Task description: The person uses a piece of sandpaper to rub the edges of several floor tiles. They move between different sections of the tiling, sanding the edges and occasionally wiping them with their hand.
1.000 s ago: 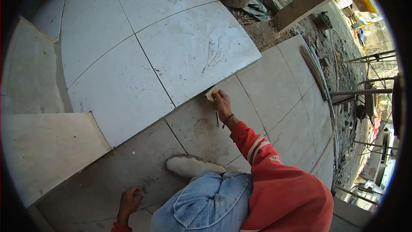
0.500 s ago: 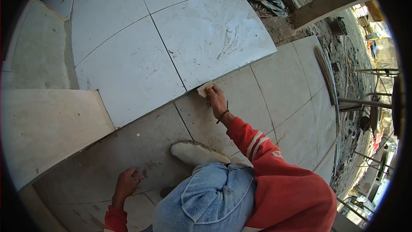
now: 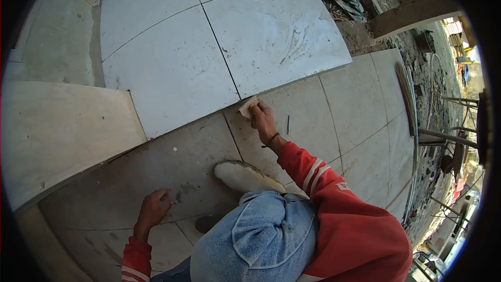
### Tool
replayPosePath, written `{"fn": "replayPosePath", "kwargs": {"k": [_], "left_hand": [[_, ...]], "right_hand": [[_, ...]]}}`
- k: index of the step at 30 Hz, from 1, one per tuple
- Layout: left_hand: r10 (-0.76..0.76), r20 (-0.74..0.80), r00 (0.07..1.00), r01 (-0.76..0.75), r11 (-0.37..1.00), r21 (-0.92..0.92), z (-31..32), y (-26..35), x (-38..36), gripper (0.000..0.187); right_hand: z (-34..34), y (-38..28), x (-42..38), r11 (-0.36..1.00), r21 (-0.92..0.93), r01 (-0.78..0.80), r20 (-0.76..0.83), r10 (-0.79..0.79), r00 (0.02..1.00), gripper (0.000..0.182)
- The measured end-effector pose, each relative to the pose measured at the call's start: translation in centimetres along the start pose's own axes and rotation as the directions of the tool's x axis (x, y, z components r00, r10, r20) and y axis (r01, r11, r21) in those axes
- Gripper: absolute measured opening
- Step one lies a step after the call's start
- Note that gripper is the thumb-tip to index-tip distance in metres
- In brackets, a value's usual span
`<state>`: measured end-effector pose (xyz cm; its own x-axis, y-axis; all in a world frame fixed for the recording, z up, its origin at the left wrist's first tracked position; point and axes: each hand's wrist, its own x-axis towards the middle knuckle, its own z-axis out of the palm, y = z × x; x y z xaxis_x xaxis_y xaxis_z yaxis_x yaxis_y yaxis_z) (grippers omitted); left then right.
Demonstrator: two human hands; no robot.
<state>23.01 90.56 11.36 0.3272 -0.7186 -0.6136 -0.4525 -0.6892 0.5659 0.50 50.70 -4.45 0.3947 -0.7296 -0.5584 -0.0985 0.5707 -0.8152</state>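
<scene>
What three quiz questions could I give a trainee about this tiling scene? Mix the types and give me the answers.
1. Which hand holds the small beige piece?
2. True or false: the right sleeve is plain, with no stripes.
3. Multiple choice. The thin dark strip lies on:
A, the raised white tiles
B, the lower floor tiles
C, the jeans

Key:
1. The right hand.
2. False; it has white stripes.
3. B.

The right grip (image 3: 264, 120) pinches a tan scrap (image 3: 246, 108) at the edge of the white-tiled step (image 3: 172, 83).
</scene>
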Motion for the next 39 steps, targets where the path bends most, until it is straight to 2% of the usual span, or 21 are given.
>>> {"fn": "replayPosePath", "kwargs": {"k": [1, 2, 4, 7, 10, 12, 14, 16, 17, 18, 20, 22, 24, 26, 27, 29, 31, 32, 33, 36, 39], "left_hand": [[0.031, 0.008, 1.0, -0.031, 1.0, 0.006, -0.3, 0.3, 0.1, 0.041], [0.017, 0.002, 1.0, -0.017, 1.0, 0.001, -0.8, 0.3, -0.1, 0.041], [0.008, -0.12, 0.993, -0.008, 1.0, -0.001, -1.2, 0.0, -0.8, 0.041], [-0.08, -0.159, 0.984, 0.078, 0.997, -0.019, -1.1, -1.3, -2.0, 0.041], [-0.116, -0.069, 0.991, 0.114, 0.993, -0.033, -0.4, -1.9, -2.1, 0.041], [-0.086, -0.037, 0.996, 0.085, 0.996, -0.014, 0.2, -1.7, -1.3, 0.041], [-0.06, 0.0, 0.998, 0.06, 0.998, 0.008, 0.3, -1.0, -0.9, 0.041], [-0.024, 0.007, 1.0, 0.024, 1.0, 0.003, 0.1, -0.2, -0.2, 0.04], [-0.024, 0.006, 1.0, 0.024, 1.0, 0.004, -0.2, 0.1, -0.1, 0.04], [-0.025, -0.018, 1.0, 0.025, 1.0, -0.004, -0.6, 0.3, -0.2, 0.04], [-0.035, -0.045, 0.998, 0.034, 0.999, -0.022, -1.1, 0.4, -0.9, 0.04], [-0.097, -0.121, 0.988, 0.092, 0.995, -0.048, -1.4, -0.4, -1.7, 0.041], [-0.114, -0.112, 0.987, 0.109, 0.993, -0.049, -0.9, -1.9, -2.4, 0.041], [-0.125, -0.096, 0.988, 0.121, 0.992, -0.044, -0.4, -2.5, -2.6, 0.041], [-0.109, -0.07, 0.992, 0.107, 0.994, -0.036, -0.3, -2.6, -2.5, 0.041], [-0.084, -0.042, 0.996, 0.083, 0.996, -0.024, -0.1, -2.3, -1.9, 0.041], [-0.047, -0.018, 0.999, 0.047, 0.999, 0.007, 0.0, -1.4, -0.7, 0.042], [-0.042, -0.018, 0.999, 0.042, 0.999, 0.011, -0.1, -1.1, -0.1, 0.042], [-0.019, -0.027, 0.999, 0.02, 1.0, 0.003, -0.2, -0.7, 0.3, 0.042], [-0.005, -0.027, 1.0, 0.004, 1.0, -0.002, -0.5, 0.4, 0.7, 0.042], [-0.013, -0.057, 0.998, 0.013, 1.0, -0.007, -1.3, 0.2, 0.0, 0.042]], "right_hand": [[0.9, 0.9, -1.4, 0.994, -0.107, 0.019, 0.152, -0.002, 0.988, 0.015], [0.7, 0.7, -1.5, 0.994, -0.111, 0.012, 0.165, 0.006, 0.986, 0.015], [-2.4, -1.0, -1.0, 1.0, 0.009, 0.028, -0.048, -0.028, 0.998, 0.021], [-10.3, -5.1, 3.9, 0.985, 0.085, 0.149, -0.445, -0.096, 0.89, 0.016], [-15.0, -6.7, 8.3, 0.972, 0.166, 0.167, -0.556, -0.048, 0.83, 0.017], [-12.0, -6.0, 8.9, 0.975, 0.167, 0.144, -0.488, -0.045, 0.872, 0.017], [-3.7, -3.0, 5.6, 0.993, 0.091, 0.078, -0.43, -0.031, 0.902, 0.02], [2.1, 1.1, 0.8, 0.996, -0.083, -0.039, 0.008, 0.04, 0.999, 0.025], [4.0, 2.9, -1.4, 0.954, -0.253, 0.16, 0.177, -0.117, 0.977, 0.028], [4.1, 2.7, -2.4, 0.954, -0.254, 0.159, 0.179, -0.115, 0.977, 0.028], [3.9, 1.5, -3.8, 0.851, -0.383, 0.358, 0.33, -0.236, 0.914, 0.031], [0.3, -2.4, -1.6, 0.756, -0.528, 0.387, 0.221, -0.317, 0.922, 0.031], [-4.6, -8.7, 0.8, 0.499, -0.753, 0.428, 0.155, -0.499, 0.853, 0.032], [-9.9, -13.5, 3.9, 0.219, -0.935, 0.278, 0.113, -0.561, 0.82, 0.031], [-11.4, -15.3, 5.1, 0.147, -0.981, 0.127, 0.028, -0.537, 0.843, 0.032], [-12.4, -15.6, 7.1, 0.088, -0.994, 0.064, 0.004, -0.56, 0.829, 0.034], [-9.1, -13.8, 8.0, 0.079, -0.996, 0.046, 0.005, -0.454, 0.891, 0.033], [-5.6, -12.0, 6.9, 0.067, -0.994, 0.09, 0.046, -0.485, 0.873, 0.03], [-2.3, -9.9, 5.5, 0.073, -0.962, 0.265, 0.192, -0.51, 0.838, 0.026], [8.0, -5.0, -0.5, 0.193, -0.809, 0.555, 0.488, -0.308, 0.817, 0.026], [11.0, -4.1, -3.9, 0.231, -0.712, 0.663, 0.612, -0.258, 0.748, 0.024]]}}
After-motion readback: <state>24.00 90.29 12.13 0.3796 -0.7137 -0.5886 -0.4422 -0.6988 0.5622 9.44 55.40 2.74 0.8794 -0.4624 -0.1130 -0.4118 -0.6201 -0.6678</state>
